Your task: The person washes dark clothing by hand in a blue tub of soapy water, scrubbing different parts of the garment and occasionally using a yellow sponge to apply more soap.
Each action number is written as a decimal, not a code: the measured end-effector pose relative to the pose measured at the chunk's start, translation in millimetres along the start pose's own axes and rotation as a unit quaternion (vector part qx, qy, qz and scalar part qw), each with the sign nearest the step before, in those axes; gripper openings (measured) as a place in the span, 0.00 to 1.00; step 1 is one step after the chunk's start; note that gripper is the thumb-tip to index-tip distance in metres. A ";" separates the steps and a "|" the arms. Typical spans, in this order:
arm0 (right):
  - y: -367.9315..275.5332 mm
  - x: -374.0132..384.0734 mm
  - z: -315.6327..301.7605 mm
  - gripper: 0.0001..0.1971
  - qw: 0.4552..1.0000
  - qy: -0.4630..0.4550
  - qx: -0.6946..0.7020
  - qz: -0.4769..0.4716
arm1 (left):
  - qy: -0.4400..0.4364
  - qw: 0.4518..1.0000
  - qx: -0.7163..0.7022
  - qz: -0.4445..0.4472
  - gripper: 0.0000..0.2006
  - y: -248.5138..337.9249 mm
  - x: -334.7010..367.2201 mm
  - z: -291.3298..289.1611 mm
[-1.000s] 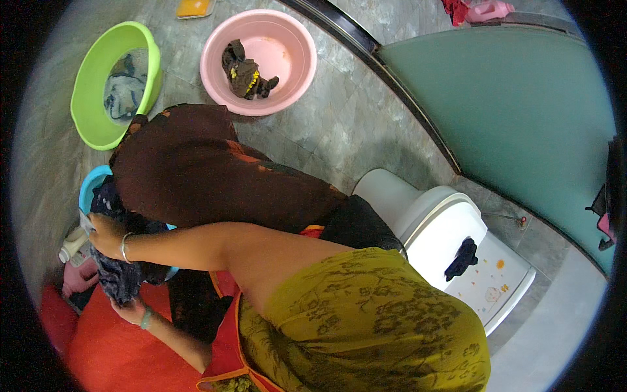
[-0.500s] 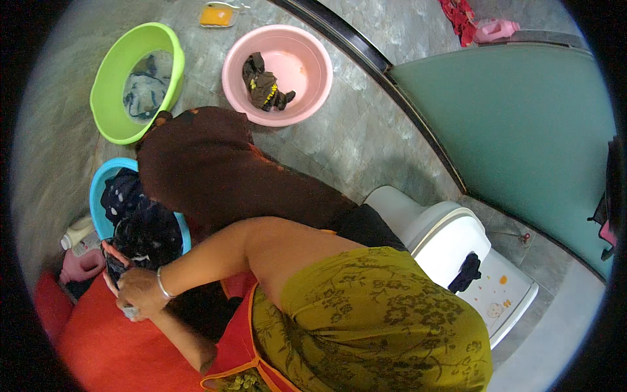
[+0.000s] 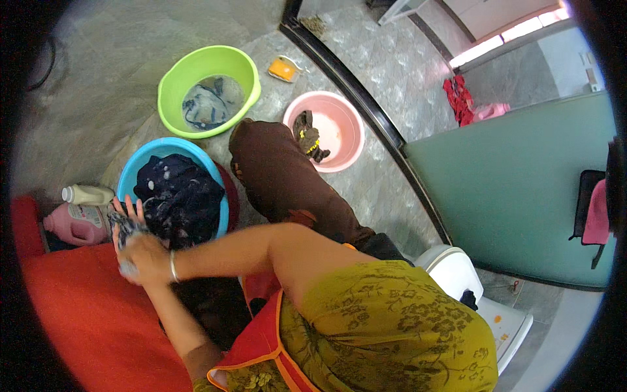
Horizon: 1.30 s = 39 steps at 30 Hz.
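Note:
My left hand [image 3: 134, 209] is beside the blue tub, its visible fingers stretched out and spread. A wet, dark-and-pale patterned cloth [image 3: 129, 227] lies across its palm. Closed on this cloth is my right hand [image 3: 147, 256], a bracelet at its wrist; it is smeared by motion and covers the base of the left hand. Something pale shows at its lower side, too blurred to name. Close by, dark navy laundry [image 3: 179, 199] with spots of foam fills the blue tub [image 3: 134, 160].
Beyond stand a green basin [image 3: 171, 91] with cloth in cloudy water and a pink basin [image 3: 353, 121] holding a brown garment. Bottles [image 3: 75, 222] stand left of the tub. A white toilet [image 3: 450, 271] is at right, near a frosted glass panel [image 3: 509, 176].
My view has shifted, so the basins appear farther right and more of the blue tub shows. Both hands stay together at the patterned cloth, the right one now more blurred.

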State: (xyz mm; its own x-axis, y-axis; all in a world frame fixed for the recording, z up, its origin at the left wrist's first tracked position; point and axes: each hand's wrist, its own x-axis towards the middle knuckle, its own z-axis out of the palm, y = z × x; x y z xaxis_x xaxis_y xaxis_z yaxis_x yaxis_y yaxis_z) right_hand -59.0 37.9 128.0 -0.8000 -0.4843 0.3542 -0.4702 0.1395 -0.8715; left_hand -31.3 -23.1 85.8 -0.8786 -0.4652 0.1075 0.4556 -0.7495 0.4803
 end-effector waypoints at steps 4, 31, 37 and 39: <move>50.3 50.4 6.3 0.11 0.954 -0.259 -0.103 0.114 | 0.336 0.940 0.047 -0.036 0.22 -30.1 -5.3 -35.3; 28.3 22.7 -55.9 0.11 0.945 -0.278 0.156 0.073 | 0.202 0.978 -0.023 0.052 0.16 1.5 2.7 -12.6; 74.2 19.2 0.7 0.14 0.940 -0.238 -0.232 -0.082 | -0.012 0.991 -0.071 0.112 0.25 -39.6 3.7 -38.1; 60.4 77.3 -5.8 0.15 0.883 -0.362 -0.300 0.001 | 0.164 0.982 -0.034 0.083 0.16 -51.1 -5.6 -28.3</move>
State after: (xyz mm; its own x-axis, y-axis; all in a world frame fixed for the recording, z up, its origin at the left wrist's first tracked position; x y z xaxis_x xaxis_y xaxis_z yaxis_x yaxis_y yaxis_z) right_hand -151.4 13.9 104.6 -0.4560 -0.8779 -0.1462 -0.7551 0.4686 -0.4585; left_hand -45.7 4.4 36.1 -0.7029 -0.7025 -0.1116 0.6077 -0.6747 0.4189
